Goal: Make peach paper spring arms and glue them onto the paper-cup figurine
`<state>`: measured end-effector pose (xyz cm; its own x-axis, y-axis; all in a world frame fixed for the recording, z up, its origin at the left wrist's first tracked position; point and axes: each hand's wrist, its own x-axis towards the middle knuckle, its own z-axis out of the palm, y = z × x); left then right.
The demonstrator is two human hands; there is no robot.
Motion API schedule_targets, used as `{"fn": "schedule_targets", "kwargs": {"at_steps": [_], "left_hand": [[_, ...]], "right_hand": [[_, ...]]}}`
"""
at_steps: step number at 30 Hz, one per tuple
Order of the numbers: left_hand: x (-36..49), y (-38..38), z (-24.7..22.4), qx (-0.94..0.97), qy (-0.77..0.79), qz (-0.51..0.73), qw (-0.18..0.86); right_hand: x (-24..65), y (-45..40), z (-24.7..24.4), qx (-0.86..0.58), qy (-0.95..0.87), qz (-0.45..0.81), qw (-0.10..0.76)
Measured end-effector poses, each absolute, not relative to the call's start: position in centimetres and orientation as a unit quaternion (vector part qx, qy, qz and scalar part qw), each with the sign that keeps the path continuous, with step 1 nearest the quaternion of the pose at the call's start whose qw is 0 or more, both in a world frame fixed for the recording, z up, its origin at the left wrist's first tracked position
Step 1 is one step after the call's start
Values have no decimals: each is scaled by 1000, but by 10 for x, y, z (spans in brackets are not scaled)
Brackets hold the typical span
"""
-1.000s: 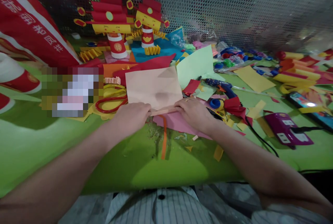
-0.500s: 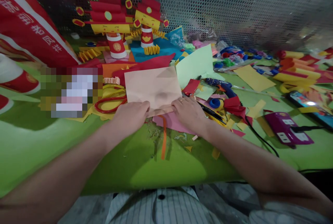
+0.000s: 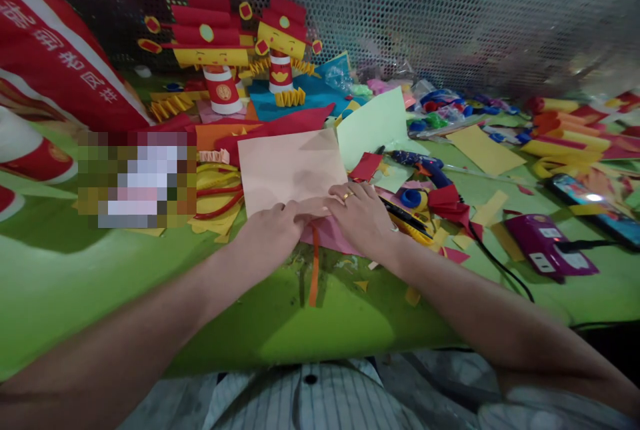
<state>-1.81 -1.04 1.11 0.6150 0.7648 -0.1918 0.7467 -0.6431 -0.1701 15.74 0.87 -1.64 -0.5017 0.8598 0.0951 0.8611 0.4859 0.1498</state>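
Observation:
A pale pink sheet of paper (image 3: 293, 167) lies in front of me, its near edge folded over in a narrow strip. My left hand (image 3: 274, 230) is closed on that folded edge, left of its middle. On the right part of the same edge, my right hand (image 3: 357, 213) grips the fold, a ring on one finger. Both hands are close together. Beneath them lie a darker pink paper piece (image 3: 333, 233) and a thin orange paper strip (image 3: 315, 267). Red-handled scissors (image 3: 220, 205) sit left of the sheet, partly covered.
Two paper figures (image 3: 220, 87) with red hats stand at the back. A blue glue gun (image 3: 415, 160), a black-and-yellow cutter (image 3: 407, 217), a purple power socket (image 3: 547, 247) and a phone (image 3: 595, 207) lie to the right among scraps. Paper cups (image 3: 37, 150) are at far left.
My left hand has slid right along the folded edge, closer to my right hand. My right hand has shifted slightly, its fingers flatter over the fold.

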Motion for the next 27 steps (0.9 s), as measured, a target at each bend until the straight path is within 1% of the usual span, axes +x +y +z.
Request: {"fn": "schedule_targets", "kwargs": {"at_steps": [3,6,11,14,16,21,25,27], "left_hand": [[-15,-13,8,-894,-428,132,22],[-13,-16,4,-891,-437,118,34],[-7,-24,0,-882,-454,114,57],[-4,-28,1,-877,-462,121,59],[-4,-31,2,-870,-472,127,59],[-5,-38,7,-868,-471,140,72],[-6,-38,10,-865,-473,149,75],[-6,-37,11,-866,-475,141,64]], "right_hand": [[156,-1,-12,-422,-902,-91,16],[151,-13,-5,-364,-928,-67,-31],[140,-25,12,-388,-913,-20,-124],[138,-25,18,-407,-899,1,-161],[140,-23,16,-425,-890,9,-166],[152,-15,4,-492,-859,-12,-141],[157,-8,3,-493,-857,-28,-148],[158,-5,3,-486,-862,-50,-138]]}}
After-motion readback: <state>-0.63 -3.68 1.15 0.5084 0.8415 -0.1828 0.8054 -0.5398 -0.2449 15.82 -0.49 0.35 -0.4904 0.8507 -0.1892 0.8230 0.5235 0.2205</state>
